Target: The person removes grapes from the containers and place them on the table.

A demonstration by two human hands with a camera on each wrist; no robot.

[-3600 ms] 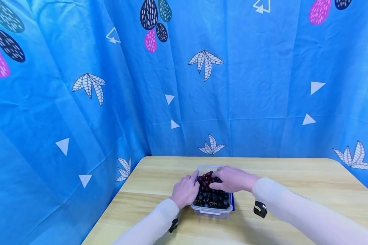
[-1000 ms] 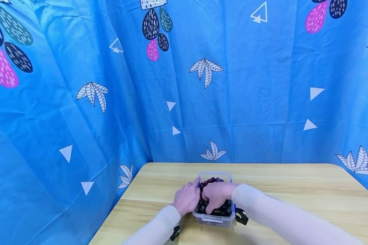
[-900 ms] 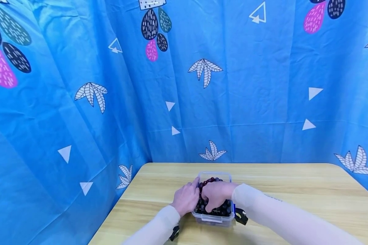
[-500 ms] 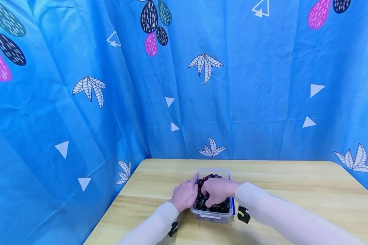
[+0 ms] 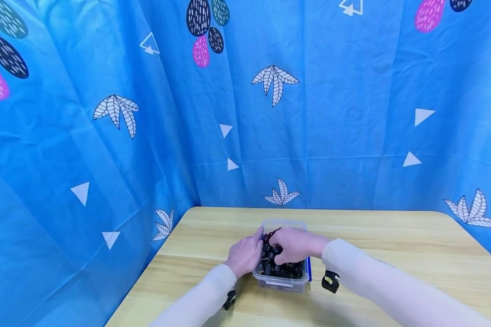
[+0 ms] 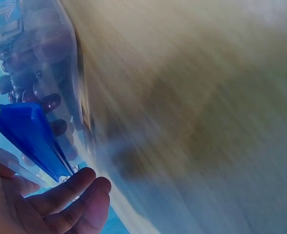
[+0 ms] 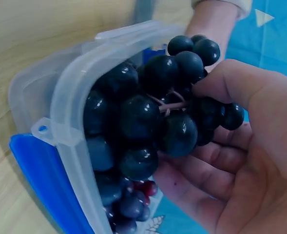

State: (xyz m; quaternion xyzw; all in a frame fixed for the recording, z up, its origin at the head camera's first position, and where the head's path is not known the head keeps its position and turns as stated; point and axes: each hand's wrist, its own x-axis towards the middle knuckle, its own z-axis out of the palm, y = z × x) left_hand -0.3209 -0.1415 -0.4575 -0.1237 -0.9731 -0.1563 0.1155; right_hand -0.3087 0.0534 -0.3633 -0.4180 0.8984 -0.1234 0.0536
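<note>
A clear plastic food box [image 5: 282,282] without a lid on it holds bunches of grapes. Dark blue-black grapes [image 7: 140,117] fill most of it, and a few reddish ones [image 5: 267,237] show at the far end. My right hand [image 5: 296,245] pinches a dark bunch between thumb and fingers; in the right wrist view its stem [image 7: 172,106] shows, and the bunch bulges above the rim. My left hand [image 5: 244,256] holds the box's left side, index finger along the rim. In the left wrist view those fingers [image 6: 67,200] lie beside a blue latch [image 6: 33,134].
The box stands on a light wood table [image 5: 384,245]. Another blue latch [image 5: 309,269] hangs from its right side. A blue patterned curtain [image 5: 343,113] encloses the table at the back and left. Black wrist cameras [image 5: 330,281] hang under both sleeves.
My right hand went from the reddish grapes down into the dark ones, then rose slightly and back to the right with a bunch. My left hand stays on the box. The head view tilted.
</note>
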